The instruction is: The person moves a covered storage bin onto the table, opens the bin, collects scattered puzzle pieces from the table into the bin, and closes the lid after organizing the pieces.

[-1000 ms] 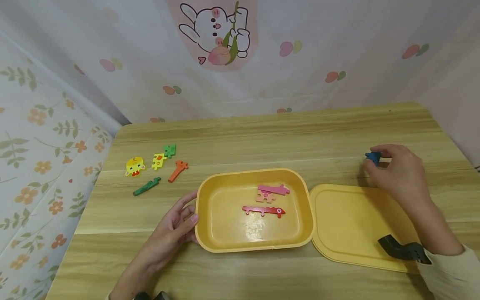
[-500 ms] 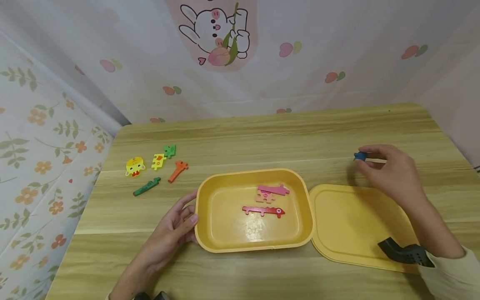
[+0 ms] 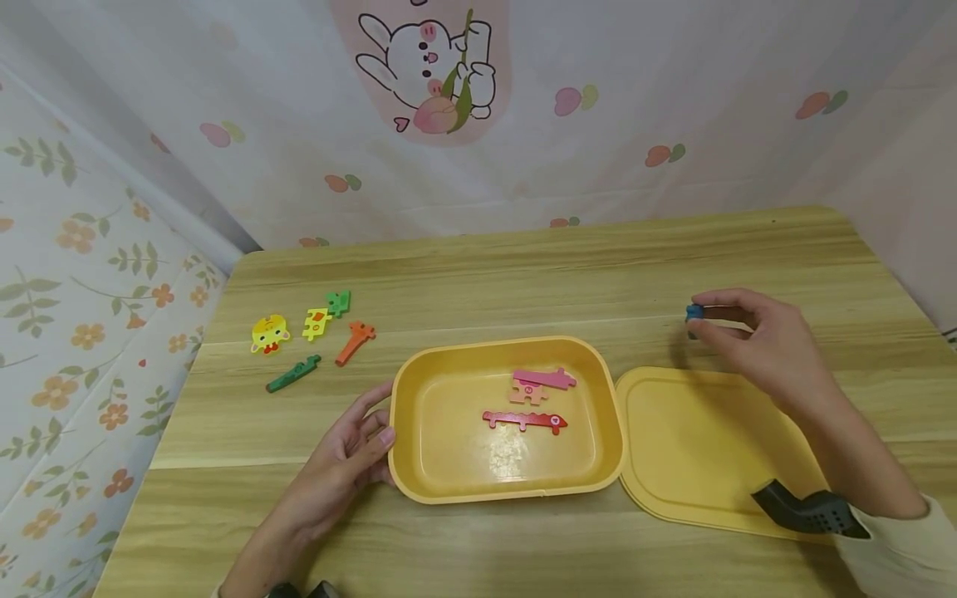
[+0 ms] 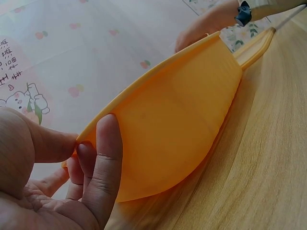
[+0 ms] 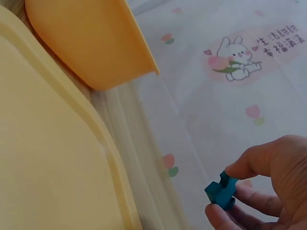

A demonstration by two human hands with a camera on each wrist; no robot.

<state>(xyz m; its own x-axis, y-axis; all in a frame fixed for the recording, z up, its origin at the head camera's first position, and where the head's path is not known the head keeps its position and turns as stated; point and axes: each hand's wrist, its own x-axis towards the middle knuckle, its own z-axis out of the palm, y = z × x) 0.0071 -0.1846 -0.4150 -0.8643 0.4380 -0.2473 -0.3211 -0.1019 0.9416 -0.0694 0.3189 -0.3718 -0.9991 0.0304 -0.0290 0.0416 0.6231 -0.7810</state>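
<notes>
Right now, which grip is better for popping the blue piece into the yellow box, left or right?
Right, I'd say. The right grip pinches the blue piece, to the right of the yellow box, so it probably needs only a short move. The left grip holds the box's left end.

The right hand (image 5: 286, 184) pinches a small teal notched piece (image 5: 221, 193) at its fingertips. A flat yellow lid (image 5: 53, 139) fills the left side, a deeper yellow tub (image 5: 88, 43) beside it. Behind hangs a rabbit-printed cloth (image 5: 206, 122)
</notes>
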